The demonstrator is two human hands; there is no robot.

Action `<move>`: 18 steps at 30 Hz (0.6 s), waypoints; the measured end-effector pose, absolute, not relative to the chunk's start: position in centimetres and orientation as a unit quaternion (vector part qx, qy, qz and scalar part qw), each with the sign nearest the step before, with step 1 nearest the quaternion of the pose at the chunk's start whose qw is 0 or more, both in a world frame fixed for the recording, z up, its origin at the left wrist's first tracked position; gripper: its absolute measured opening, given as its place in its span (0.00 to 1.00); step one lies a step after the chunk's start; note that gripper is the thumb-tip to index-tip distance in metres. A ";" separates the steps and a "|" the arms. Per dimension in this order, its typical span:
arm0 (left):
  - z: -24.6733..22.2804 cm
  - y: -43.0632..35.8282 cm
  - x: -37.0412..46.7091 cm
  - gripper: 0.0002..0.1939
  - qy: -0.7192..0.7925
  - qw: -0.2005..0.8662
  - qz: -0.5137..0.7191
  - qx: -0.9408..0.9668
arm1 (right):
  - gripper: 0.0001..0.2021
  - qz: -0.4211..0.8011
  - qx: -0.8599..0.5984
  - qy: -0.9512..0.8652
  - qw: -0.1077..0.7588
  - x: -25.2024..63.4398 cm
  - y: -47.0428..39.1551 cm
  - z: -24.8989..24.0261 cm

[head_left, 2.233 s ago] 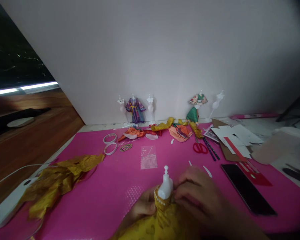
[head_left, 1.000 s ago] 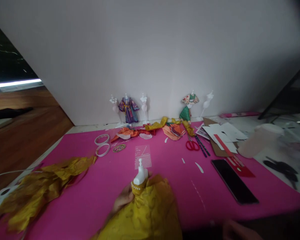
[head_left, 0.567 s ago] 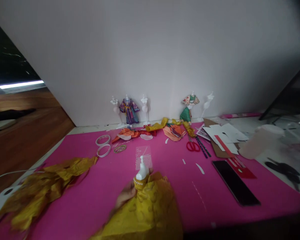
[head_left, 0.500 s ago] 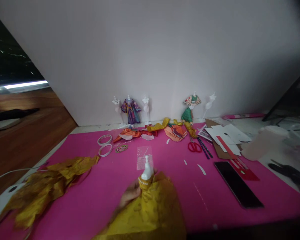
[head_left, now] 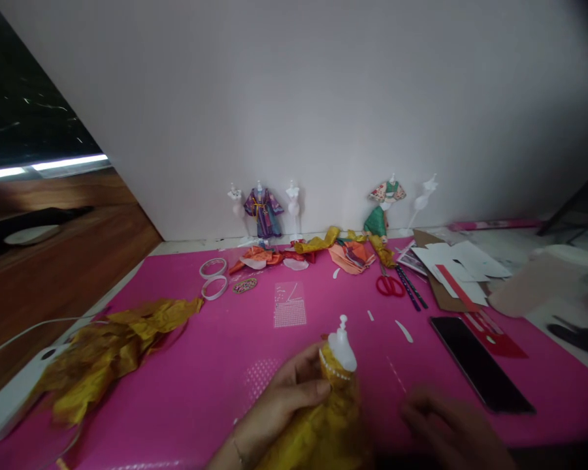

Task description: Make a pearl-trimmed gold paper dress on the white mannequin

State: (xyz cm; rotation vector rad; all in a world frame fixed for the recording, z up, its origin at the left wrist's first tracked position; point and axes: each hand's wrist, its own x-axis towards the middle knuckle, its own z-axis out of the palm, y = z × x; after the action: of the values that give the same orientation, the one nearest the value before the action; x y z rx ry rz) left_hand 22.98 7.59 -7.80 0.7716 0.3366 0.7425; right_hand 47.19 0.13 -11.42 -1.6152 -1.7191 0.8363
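Observation:
My left hand (head_left: pixel 287 398) is closed round the bodice of a small white doll mannequin (head_left: pixel 342 349) in a yellow dress (head_left: pixel 323 431). The mannequin leans a little, its neck knob up, and a row of white beads runs along the dress's top edge. Its skirt hangs down past the bottom of the view. Apart from the dress, to its right, my right hand (head_left: pixel 445 421) is low over the pink mat (head_left: pixel 191 372). Motion blurs its fingers, and whether anything is in them cannot be made out. A sheet of stick-on beads (head_left: pixel 290 312) lies beyond the mannequin.
Crumpled yellow fabric (head_left: pixel 122 346) and a white glue gun (head_left: pixel 19 391) lie at left. Two tape rolls (head_left: pixel 214 287) sit further back. Red-handled scissors (head_left: pixel 390 285), a black phone (head_left: pixel 480 362) and papers (head_left: pixel 455 261) are at right. Dressed mannequins (head_left: pixel 263 212) stand along the wall.
My left hand has brought the mannequin to the right and turned it, so its beaded front slants the other way. My right hand has come into view at lower right. The view has shifted slightly.

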 end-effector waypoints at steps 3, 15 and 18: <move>-7.2 7.1 22.8 0.25 0.175 0.840 0.357 0.370 | 0.07 0.321 -0.595 -0.603 0.424 44.9 2.1 -9.7; -5.1 6.6 23.2 0.22 0.215 0.826 0.368 0.369 | 0.12 0.434 -0.544 -0.475 0.539 42.9 2.2 -7.2; -5.2 7.2 22.6 0.21 0.220 0.812 0.384 0.380 | 0.13 0.497 -0.515 -0.453 0.532 43.8 2.1 -7.7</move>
State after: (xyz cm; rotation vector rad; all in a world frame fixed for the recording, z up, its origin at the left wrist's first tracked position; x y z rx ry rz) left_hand 22.63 7.16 -5.25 0.8110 0.4690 0.8208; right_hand 43.82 2.06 -7.68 -1.2289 -1.0805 1.1845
